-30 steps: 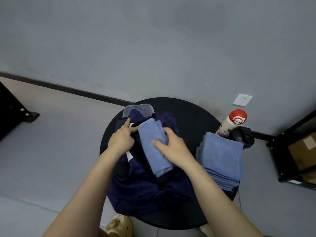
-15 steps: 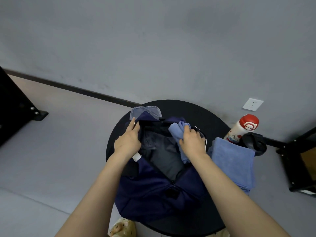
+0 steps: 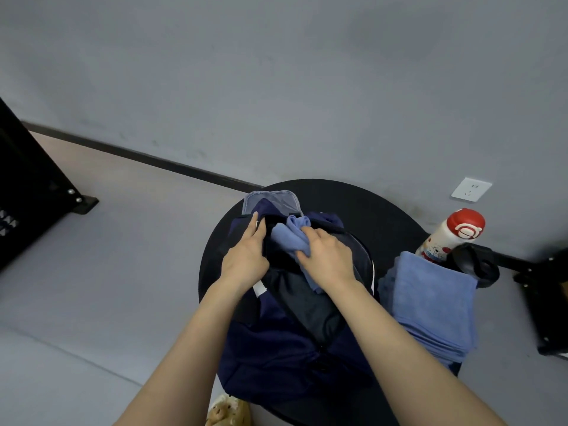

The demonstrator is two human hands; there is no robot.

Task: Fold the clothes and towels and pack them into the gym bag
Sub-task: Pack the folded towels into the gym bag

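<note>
A navy gym bag (image 3: 276, 355) lies open on a round black table (image 3: 362, 204). My left hand (image 3: 244, 256) holds the bag's left rim, fingers pointing toward the far end. My right hand (image 3: 327, 256) presses a folded blue towel (image 3: 290, 236) down into the far end of the opening; part of the towel is hidden under the hand. A stack of folded blue towels (image 3: 430, 302) lies on the table to the right of the bag.
A white bottle with a red cap (image 3: 451, 235) and a black cup-like object (image 3: 475, 265) stand behind the towel stack. A wall socket (image 3: 471, 189) is on the grey wall. Black furniture frames stand at far left (image 3: 27, 186) and far right (image 3: 550, 302).
The towel went from lying across the top of the bag to being pushed inside at the far end. My left hand pulled the rim aside and the opening widened.
</note>
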